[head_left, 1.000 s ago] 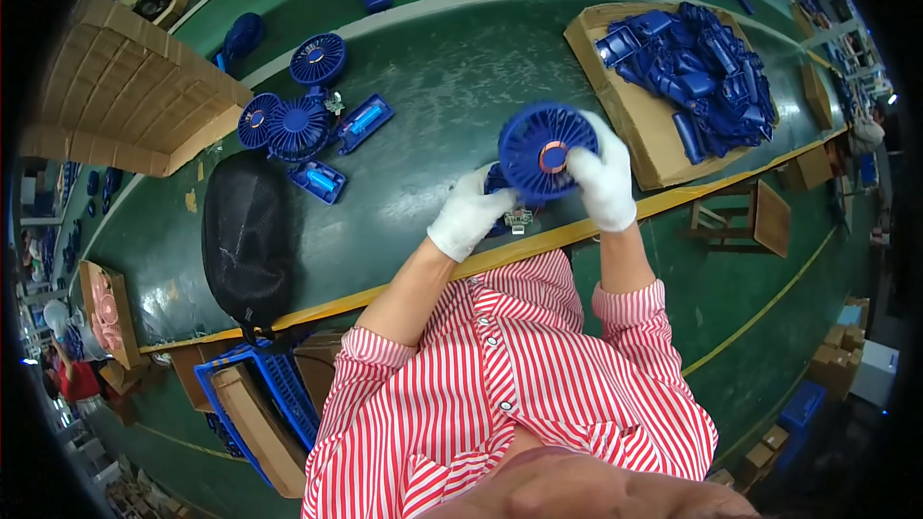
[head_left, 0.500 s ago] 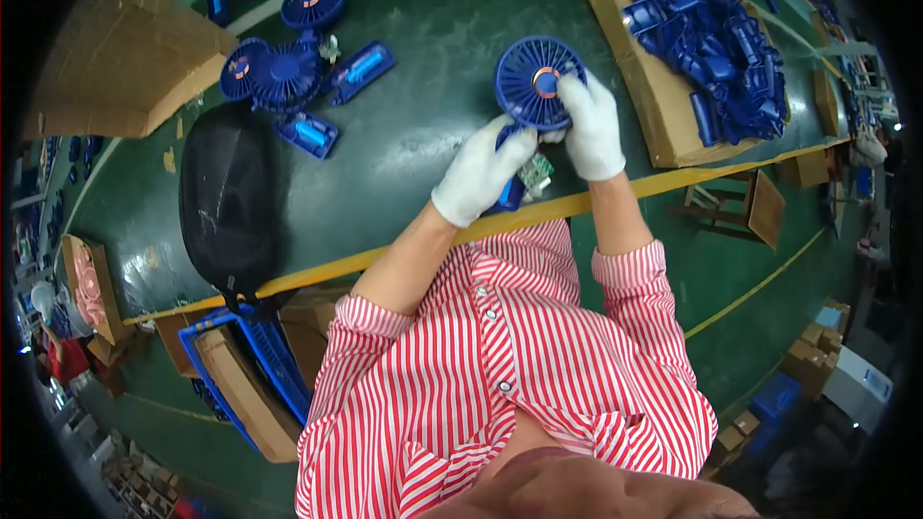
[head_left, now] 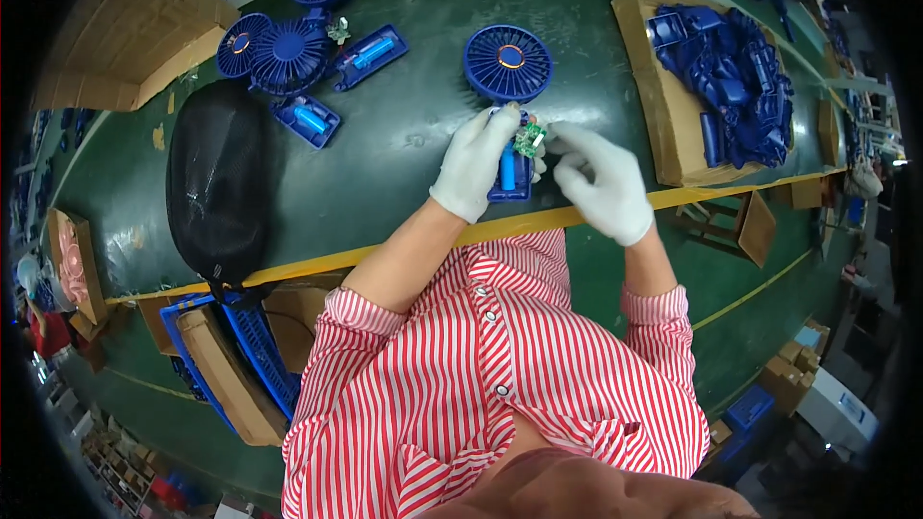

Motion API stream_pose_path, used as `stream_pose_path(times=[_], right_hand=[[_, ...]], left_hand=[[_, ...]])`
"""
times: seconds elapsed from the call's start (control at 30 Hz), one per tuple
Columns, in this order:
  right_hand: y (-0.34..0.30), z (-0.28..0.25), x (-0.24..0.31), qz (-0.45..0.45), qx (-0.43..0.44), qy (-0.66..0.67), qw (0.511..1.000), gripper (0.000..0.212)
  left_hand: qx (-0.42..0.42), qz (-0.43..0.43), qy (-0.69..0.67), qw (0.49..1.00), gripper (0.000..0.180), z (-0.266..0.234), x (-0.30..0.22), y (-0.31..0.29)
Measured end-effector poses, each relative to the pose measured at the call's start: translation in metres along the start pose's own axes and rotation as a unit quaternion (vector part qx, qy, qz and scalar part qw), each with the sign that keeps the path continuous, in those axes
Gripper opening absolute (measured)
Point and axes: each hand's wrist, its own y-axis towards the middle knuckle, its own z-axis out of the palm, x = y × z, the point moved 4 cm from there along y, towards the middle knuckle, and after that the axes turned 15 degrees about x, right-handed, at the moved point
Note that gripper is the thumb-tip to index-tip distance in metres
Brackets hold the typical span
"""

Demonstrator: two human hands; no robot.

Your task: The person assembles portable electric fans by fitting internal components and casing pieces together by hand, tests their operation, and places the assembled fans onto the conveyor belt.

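A blue handheld fan (head_left: 510, 82) lies on the green worktable, its round grille away from me and its opened handle towards me. A light-blue battery cell (head_left: 508, 171) sits in the handle, and a small green circuit board (head_left: 528, 140) rests over the handle's upper part. My left hand (head_left: 476, 163), in a white glove, grips the fan at its neck, with the fingertips beside the board. My right hand (head_left: 604, 181), also gloved, is just right of the board, its index finger stretched towards it and the fingers apart.
Several blue fans (head_left: 286, 53) with opened battery handles lie at the far left. A black oval case (head_left: 219, 187) stands nearer, beside an open cardboard box (head_left: 106, 29). On the right, a cardboard tray (head_left: 649, 86) holds blue plastic parts. Yellow tape (head_left: 385, 252) marks the table's near edge.
The fan has been laid down, and its handle with the battery now shows. My right hand has left the grille and moved down and right, beside the circuit board. My left hand stays at the neck.
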Motion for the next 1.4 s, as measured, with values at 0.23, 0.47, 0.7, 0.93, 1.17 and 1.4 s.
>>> stream_pose_path(times=[0.23,0.47,0.7,0.93,1.17,1.4], right_hand=[[0.01,0.001,0.02,-0.087,-0.051,-0.15,0.984,0.044],[0.014,0.003,0.03,-0.162,-0.043,-0.261,0.951,0.032],[0.008,0.013,0.037,-0.2,-0.104,-0.301,0.927,0.031],[0.007,0.024,0.031,-0.224,-0.107,-0.297,0.922,0.029],[0.013,0.019,0.016,-0.151,-0.064,-0.139,0.977,0.021],[0.008,0.004,-0.005,0.018,-0.12,0.22,0.968,0.016]], left_hand=[[-0.046,0.01,0.009,0.999,0.029,0.0,-0.002,0.003],[-0.036,-0.002,-0.002,0.999,0.029,-0.003,0.002,0.003],[-0.047,0.022,-0.004,0.999,0.03,-0.006,0.005,0.002],[-0.031,0.014,0.026,0.999,0.035,-0.007,0.006,0.004],[0.01,0.037,0.016,0.999,0.038,-0.008,0.007,0.005],[-0.001,-0.002,0.005,1.0,0.033,-0.003,0.007,0.0]])
